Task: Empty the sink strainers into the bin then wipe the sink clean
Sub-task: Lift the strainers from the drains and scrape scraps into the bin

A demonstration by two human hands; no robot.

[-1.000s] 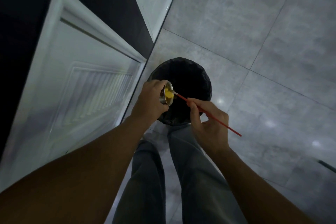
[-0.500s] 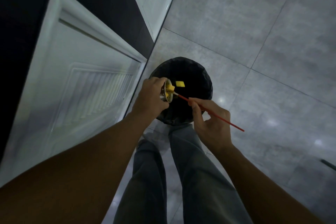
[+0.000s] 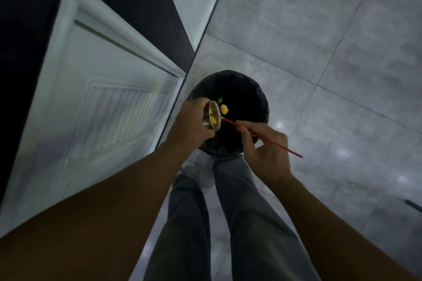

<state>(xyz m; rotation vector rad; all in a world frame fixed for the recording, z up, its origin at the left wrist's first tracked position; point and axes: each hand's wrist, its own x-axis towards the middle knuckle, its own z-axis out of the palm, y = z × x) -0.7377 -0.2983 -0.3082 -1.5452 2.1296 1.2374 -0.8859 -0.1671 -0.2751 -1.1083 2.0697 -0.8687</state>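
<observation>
left hand: wrapped around the metal strainer, tipped sideways over the black bin | right hand: red stick pinched, tip inside the strainer | yellow bits seen beside the strainer (maybe falling)

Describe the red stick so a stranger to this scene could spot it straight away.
Find the round black bin on the grey tiled floor beside the white cabinet door. Over its near rim, the right hand pinches a thin red stick, its tip poking into the metal strainer that the left hand tilts. It is the only red, straight, pencil-thin thing here.
</observation>
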